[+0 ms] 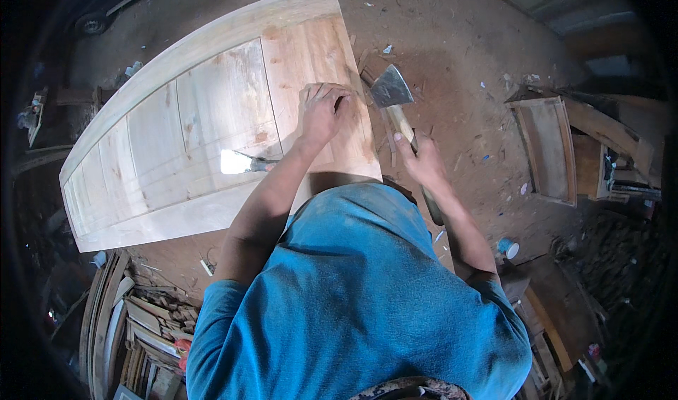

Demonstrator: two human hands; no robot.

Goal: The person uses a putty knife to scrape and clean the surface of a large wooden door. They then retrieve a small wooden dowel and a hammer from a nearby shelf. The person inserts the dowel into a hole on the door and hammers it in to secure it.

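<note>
A large wooden door panel (226,96) lies flat in front of me, made of several pale boards inside a frame with a curved far side. My left hand (323,114) rests on its right end with the fingers curled in; whether anything is inside them is hidden. My right hand (424,158) is wrapped round the wooden handle of a hatchet (392,89). Its wide grey blade is up, just off the panel's right edge and apart from my left hand. By my left forearm lies a small dark-handled tool (263,165) on the panel, beside a glaring white patch.
Wood scraps and chips litter the dirt floor (452,68) past the panel's right edge. A wooden drawer-like frame (545,149) stands at the right, near a blue-and-white can (507,247). Stacked wood offcuts (152,322) fill the lower left. A small wheel (92,24) shows at the far left.
</note>
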